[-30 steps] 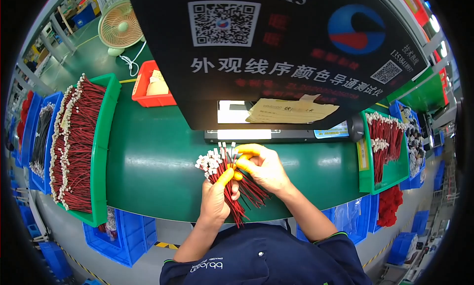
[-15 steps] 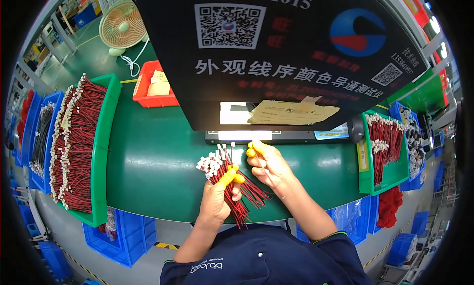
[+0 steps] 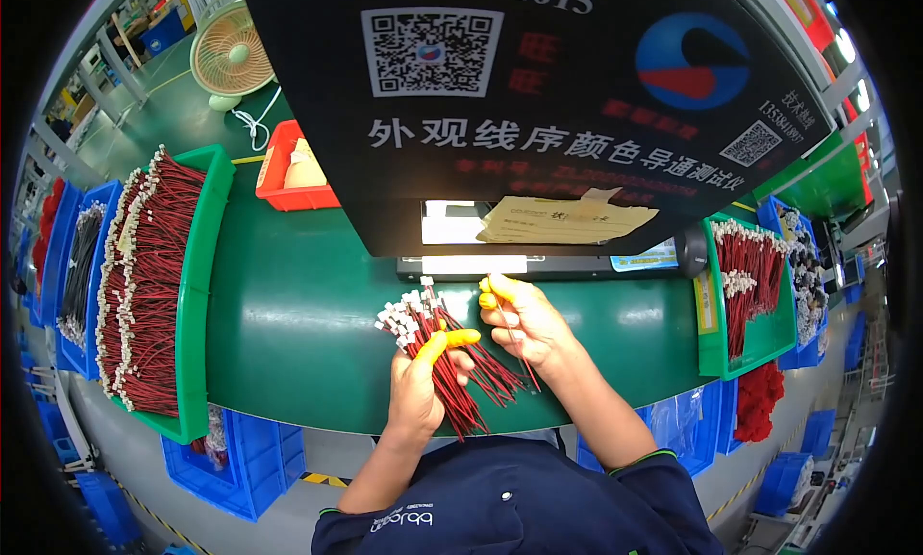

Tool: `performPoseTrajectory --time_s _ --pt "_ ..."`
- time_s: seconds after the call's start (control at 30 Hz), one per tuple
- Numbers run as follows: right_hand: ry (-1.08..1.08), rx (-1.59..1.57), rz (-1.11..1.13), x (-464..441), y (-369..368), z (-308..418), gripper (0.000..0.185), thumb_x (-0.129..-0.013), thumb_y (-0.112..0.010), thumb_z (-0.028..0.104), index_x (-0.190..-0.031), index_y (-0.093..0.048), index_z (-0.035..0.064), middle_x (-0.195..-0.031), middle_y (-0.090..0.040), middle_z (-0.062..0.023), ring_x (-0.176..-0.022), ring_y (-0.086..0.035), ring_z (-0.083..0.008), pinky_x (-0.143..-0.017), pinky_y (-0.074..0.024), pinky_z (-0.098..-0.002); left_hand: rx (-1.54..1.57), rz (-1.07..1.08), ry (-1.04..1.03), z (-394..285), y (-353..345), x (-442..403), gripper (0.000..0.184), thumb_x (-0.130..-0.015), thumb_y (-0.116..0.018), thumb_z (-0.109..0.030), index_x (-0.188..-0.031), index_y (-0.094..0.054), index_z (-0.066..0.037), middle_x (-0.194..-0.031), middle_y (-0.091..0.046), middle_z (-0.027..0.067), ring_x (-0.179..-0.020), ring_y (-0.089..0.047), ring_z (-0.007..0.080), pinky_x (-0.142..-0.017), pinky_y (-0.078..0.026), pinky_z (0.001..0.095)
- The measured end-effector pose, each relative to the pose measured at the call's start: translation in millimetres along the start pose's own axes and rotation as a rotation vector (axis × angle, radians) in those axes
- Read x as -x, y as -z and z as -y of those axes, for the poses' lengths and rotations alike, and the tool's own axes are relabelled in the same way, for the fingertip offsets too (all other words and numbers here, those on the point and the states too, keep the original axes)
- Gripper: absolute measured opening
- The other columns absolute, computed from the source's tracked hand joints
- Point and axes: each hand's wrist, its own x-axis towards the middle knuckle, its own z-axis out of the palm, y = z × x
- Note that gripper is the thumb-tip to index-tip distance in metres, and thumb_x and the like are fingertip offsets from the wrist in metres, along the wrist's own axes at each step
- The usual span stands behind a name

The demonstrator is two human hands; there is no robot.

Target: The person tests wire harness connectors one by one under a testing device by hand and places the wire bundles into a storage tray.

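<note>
My left hand [image 3: 423, 377] is closed around a bunch of dark red and black wires [image 3: 471, 393] with white connectors [image 3: 409, 316] at their upper ends. Yellow covers sit on its thumb and finger. To the right, my right hand [image 3: 524, 316], with yellow-covered fingertips pinched together, holds a single wire lead that hangs down past the palm; the lead's top end is hidden by the fingertips. Both hands are over the green table, in front of the lit slot [image 3: 475, 264] of the black test machine [image 3: 538, 84].
A green bin [image 3: 195, 324] full of wire leads stands at the left, and another green bin [image 3: 769, 336], partly filled, at the right. Behind are a red bin [image 3: 312, 199] and a fan [image 3: 236, 53]. The machine's panel overhangs the table's far side.
My left hand's covered finger has stretched out to the right, and the wire bunch has shifted slightly left. The lead in my right hand hangs at a steeper angle. The view has shifted slightly.
</note>
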Motion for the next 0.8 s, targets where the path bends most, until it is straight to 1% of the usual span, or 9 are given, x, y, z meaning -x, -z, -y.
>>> performPoseTrajectory --time_s 0.2,0.27,0.3,0.37,0.4,0.43,0.57,0.7,0.8 --pt "0.027 -0.02 -0.055 0.5 0.8 -2.9 0.019 -0.084 -0.05 0.021 -0.081 -0.051 0.0024 -0.064 -0.047 -0.0025 -0.041 -0.032 -0.0021 -0.029 -0.0229 -0.0143 0.089 -0.048 0.031 0.0 -0.7 -2.0 0.011 -0.084 -0.047 -0.009 -0.091 -0.051 -0.001 -0.078 -0.059 0.0131 -0.056 -0.054 0.0151 -0.045 -0.042 0.0239" --pt "0.18 0.582 -0.118 7.6 -6.3 -3.9 0.017 -0.082 -0.053 0.016 -0.08 -0.053 -0.0006 -0.067 -0.05 -0.0032 -0.045 -0.039 -0.004 -0.033 -0.0301 -0.0167 0.074 -0.053 0.053 0.2 -0.1 -1.5 0.011 -0.083 -0.049 -0.008 -0.091 -0.052 -0.001 -0.077 -0.059 0.012 -0.056 -0.054 0.0149 -0.045 -0.042 0.0238" --pt "0.18 0.583 -0.117 7.5 -8.1 -8.4 0.017 -0.082 -0.053 0.016 -0.08 -0.053 -0.0006 -0.067 -0.05 -0.0032 -0.045 -0.039 -0.004 -0.033 -0.0301 -0.0167 0.06 -0.058 0.073 0.3 0.4 -1.5 0.011 -0.082 -0.05 -0.007 -0.091 -0.052 -0.002 -0.075 -0.059 0.0109 -0.057 -0.054 0.0146 -0.045 -0.042 0.0237" --pt "0.551 0.895 -0.031 7.9 -19.0 -19.5 0.014 -0.081 -0.055 0.012 -0.082 -0.055 -0.0018 -0.061 -0.053 -0.0031 -0.047 -0.046 -0.0058 -0.037 -0.0362 -0.0194 0.053 -0.046 0.07 3.8 1.1 -2.2 0.012 -0.082 -0.051 -0.007 -0.092 -0.053 -0.001 -0.075 -0.059 0.0107 -0.057 -0.055 0.0149 -0.045 -0.043 0.0241" --pt "0.336 0.615 0.044 15.7 -27.1 -17.3 0.009 -0.078 -0.056 0.005 -0.08 -0.053 -0.0032 -0.07 -0.054 -0.0054 -0.049 -0.049 -0.0108 -0.044 -0.0427 -0.024 0.045 -0.029 0.066 5.9 0.0 -3.0 0.012 -0.081 -0.051 -0.006 -0.092 -0.053 -0.001 -0.075 -0.059 0.0104 -0.058 -0.056 0.0151 -0.045 -0.045 0.0245" --pt "0.339 0.615 0.042 14.3 -24.5 -19.0 0.009 -0.078 -0.056 0.005 -0.08 -0.053 -0.0032 -0.07 -0.054 -0.0054 -0.049 -0.049 -0.0108 -0.044 -0.0427 -0.024 0.044 -0.026 0.068 6.6 -2.5 -3.0 0.012 -0.081 -0.051 -0.006 -0.092 -0.053 -0.001 -0.075 -0.059 0.0104 -0.058 -0.056 0.0151 -0.045 -0.045 0.0245" --pt "0.256 0.49 -0.01 8.7 -9.2 -14.0 0.012 -0.081 -0.053 0.013 -0.079 -0.053 0.0008 -0.057 -0.05 -0.005 -0.037 -0.039 -0.0073 -0.037 -0.0301 -0.0171 0.043 -0.061 0.09 2.1 -6.0 -1.2 0.014 -0.082 -0.05 -0.007 -0.092 -0.053 0.001 -0.078 -0.059 0.0115 -0.06 -0.058 0.0173 -0.047 -0.05 0.027" --pt "0.334 0.662 -0.033 19.4 -31.5 -12.9 0.013 -0.08 -0.054 0.011 -0.087 -0.053 -0.0009 -0.068 -0.054 -0.0059 -0.045 -0.043 -0.0064 -0.038 -0.0324 -0.0171 0.037 -0.032 0.107 4.9 -0.5 -1.9 0.013 -0.082 -0.049 -0.008 -0.092 -0.052 0.0 -0.078 -0.059 0.0109 -0.057 -0.056 0.0155 -0.043 -0.045 0.0252" --pt "0.371 0.534 0.024 12.1 -18.7 -25.5 0.014 -0.08 -0.056 0.008 -0.09 -0.053 -0.0011 -0.074 -0.055 -0.0066 -0.05 -0.046 -0.0061 -0.039 -0.0347 -0.0172 0.071 -0.038 0.137 7.8 -2.8 -2.3 0.013 -0.082 -0.049 -0.009 -0.092 -0.052 -0.002 -0.072 -0.057 0.0079 -0.053 -0.053 0.0135 -0.042 -0.041 0.024"
